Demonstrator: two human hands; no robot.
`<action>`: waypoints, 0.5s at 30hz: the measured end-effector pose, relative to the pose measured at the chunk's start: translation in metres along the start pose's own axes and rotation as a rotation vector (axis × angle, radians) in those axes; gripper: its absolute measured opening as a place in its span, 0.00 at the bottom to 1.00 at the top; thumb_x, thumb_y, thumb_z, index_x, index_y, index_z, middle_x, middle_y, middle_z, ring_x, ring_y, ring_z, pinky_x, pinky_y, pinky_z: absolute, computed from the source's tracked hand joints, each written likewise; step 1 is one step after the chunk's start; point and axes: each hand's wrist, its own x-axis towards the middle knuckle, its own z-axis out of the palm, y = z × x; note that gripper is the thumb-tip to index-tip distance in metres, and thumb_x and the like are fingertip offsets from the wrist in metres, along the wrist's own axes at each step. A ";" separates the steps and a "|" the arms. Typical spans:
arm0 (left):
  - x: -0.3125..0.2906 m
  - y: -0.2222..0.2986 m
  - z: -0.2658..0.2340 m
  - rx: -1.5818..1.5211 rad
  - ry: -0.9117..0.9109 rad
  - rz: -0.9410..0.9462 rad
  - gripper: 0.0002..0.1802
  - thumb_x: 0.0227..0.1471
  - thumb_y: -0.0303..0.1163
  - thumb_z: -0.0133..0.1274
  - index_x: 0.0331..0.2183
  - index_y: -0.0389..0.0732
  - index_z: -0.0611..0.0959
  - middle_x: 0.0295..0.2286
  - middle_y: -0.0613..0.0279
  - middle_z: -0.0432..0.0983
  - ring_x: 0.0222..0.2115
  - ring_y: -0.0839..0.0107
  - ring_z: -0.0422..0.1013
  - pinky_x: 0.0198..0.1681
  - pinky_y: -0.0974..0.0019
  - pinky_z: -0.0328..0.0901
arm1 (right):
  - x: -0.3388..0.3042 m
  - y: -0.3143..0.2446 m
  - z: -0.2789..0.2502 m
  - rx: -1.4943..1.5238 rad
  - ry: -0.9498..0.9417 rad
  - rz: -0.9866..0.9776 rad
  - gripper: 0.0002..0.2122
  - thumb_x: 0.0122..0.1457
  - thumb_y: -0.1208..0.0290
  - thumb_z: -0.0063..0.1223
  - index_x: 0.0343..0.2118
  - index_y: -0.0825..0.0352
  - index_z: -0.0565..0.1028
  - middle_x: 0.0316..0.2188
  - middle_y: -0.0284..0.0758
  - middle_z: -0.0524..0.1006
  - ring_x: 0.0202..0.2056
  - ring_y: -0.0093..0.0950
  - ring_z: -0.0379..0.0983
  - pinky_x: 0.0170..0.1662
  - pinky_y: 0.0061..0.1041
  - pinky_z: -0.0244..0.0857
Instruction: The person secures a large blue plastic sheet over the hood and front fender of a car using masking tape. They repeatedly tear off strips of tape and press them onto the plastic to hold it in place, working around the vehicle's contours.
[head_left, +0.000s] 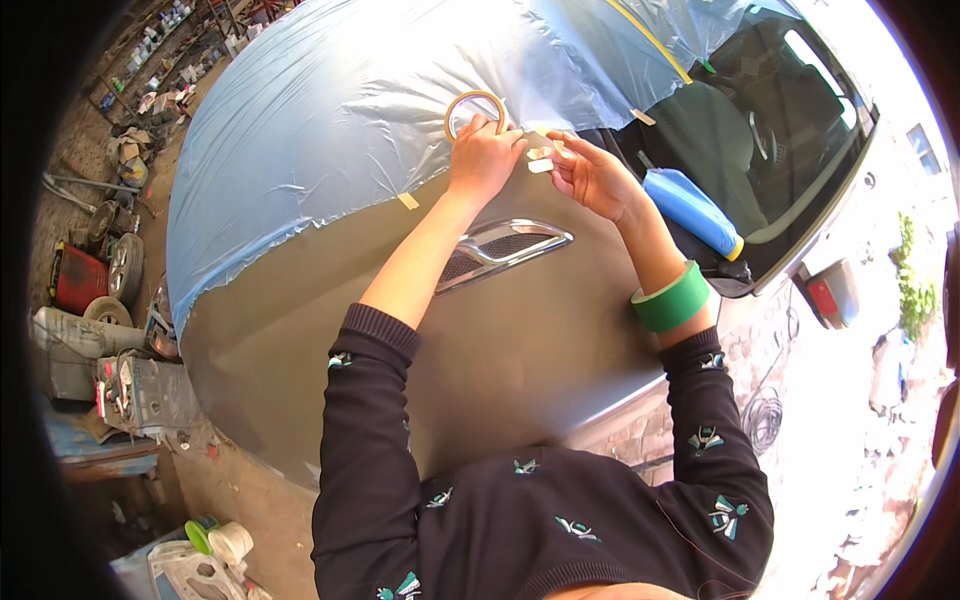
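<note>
Upper centre: left hand (483, 163) is gripping a masking-tape roll (449, 117); right hand (600, 183) is apparently pinching tape pieces (540, 166) between fingers. Blue plastic sheeting (320, 130) is covering the upper car hood (540, 350); lower down, it's lying bare.

A dark sweater (480, 550) is worn, its sleeves (365, 450) ending in ribbed cuffs (380, 333) and its fabric scattered with white-and-teal motifs (577, 529); the right forearm (655, 255) is encircled by a wide green ring (672, 300).
</note>
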 end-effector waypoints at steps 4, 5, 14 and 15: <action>-0.011 -0.005 -0.005 -0.046 -0.093 -0.007 0.25 0.49 0.25 0.52 0.51 0.47 0.78 0.32 0.63 0.80 0.38 0.61 0.70 0.45 0.57 0.65 | 0.000 0.002 0.009 -0.033 -0.067 0.036 0.13 0.66 0.65 0.48 0.50 0.63 0.70 0.37 0.39 0.77 0.36 0.26 0.76 0.42 0.22 0.74; -0.010 -0.004 -0.007 -0.102 -0.100 -0.042 0.29 0.49 0.24 0.50 0.55 0.48 0.74 0.32 0.62 0.80 0.38 0.60 0.70 0.46 0.57 0.65 | 0.001 0.001 0.010 -0.042 -0.064 0.042 0.13 0.66 0.65 0.48 0.50 0.63 0.70 0.38 0.39 0.77 0.37 0.26 0.76 0.42 0.21 0.74; -0.015 -0.006 -0.014 -0.062 -0.136 0.012 0.33 0.48 0.28 0.56 0.57 0.56 0.72 0.33 0.61 0.78 0.40 0.59 0.69 0.47 0.55 0.65 | 0.009 0.004 0.020 -0.058 -0.100 0.092 0.12 0.66 0.63 0.48 0.46 0.66 0.70 0.38 0.39 0.78 0.37 0.26 0.75 0.43 0.22 0.74; -0.015 -0.007 -0.013 -0.047 -0.146 0.023 0.31 0.48 0.28 0.56 0.55 0.54 0.75 0.33 0.61 0.77 0.41 0.59 0.69 0.47 0.55 0.65 | 0.009 0.004 0.019 -0.055 -0.094 0.090 0.12 0.66 0.63 0.48 0.45 0.66 0.70 0.39 0.39 0.78 0.37 0.26 0.75 0.43 0.22 0.74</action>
